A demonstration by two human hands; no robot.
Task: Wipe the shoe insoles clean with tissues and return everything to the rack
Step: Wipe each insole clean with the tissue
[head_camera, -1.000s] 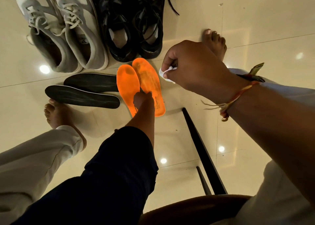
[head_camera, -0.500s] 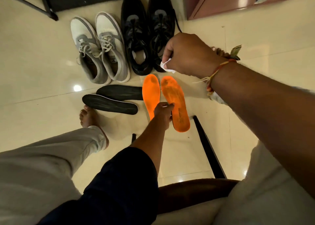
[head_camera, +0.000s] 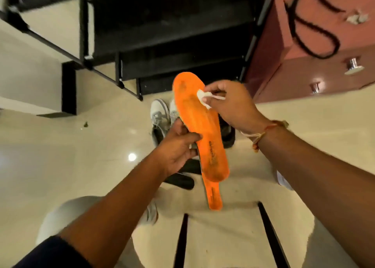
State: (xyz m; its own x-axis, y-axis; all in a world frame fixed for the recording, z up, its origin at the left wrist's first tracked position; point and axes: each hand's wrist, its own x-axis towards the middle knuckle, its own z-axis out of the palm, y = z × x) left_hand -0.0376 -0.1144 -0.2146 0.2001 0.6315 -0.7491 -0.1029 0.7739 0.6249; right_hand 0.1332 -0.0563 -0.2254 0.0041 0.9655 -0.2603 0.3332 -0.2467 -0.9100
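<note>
The left grip [head_camera: 178, 146] is closed on the long edge of an orange insole [head_camera: 199, 125], fingers curled round it. It holds the insole up above the pale floor [head_camera: 50, 156] with the toe end pointing away from the person. Near that toe end a small white tissue [head_camera: 202, 96] is pressed against the insole's smudged face. It is pinched between the thumb and fingertips of the right grip [head_camera: 233, 107], whose wrist carries a thread band [head_camera: 261, 135].

Behind, from upper left to centre, stands the black rack [head_camera: 162, 34], its shelves blurred. On the floor below the held insole, a pair of white shoes [head_camera: 160, 113] sits just to its left, partly hidden by the left grip. A black insole [head_camera: 180, 180] lies flat under the left wrist. The heel end of a second orange insole [head_camera: 214, 198] shows from beneath the first. Black shoes [head_camera: 228, 134] sit just to the right, mostly covered.

At far right is a reddish cabinet [head_camera: 304, 69] with two metal knobs [head_camera: 354, 66], and a looped black cord [head_camera: 314, 30] lies on its top. Two dark bars [head_camera: 272, 239] cross the floor near the person's pale trouser knees.
</note>
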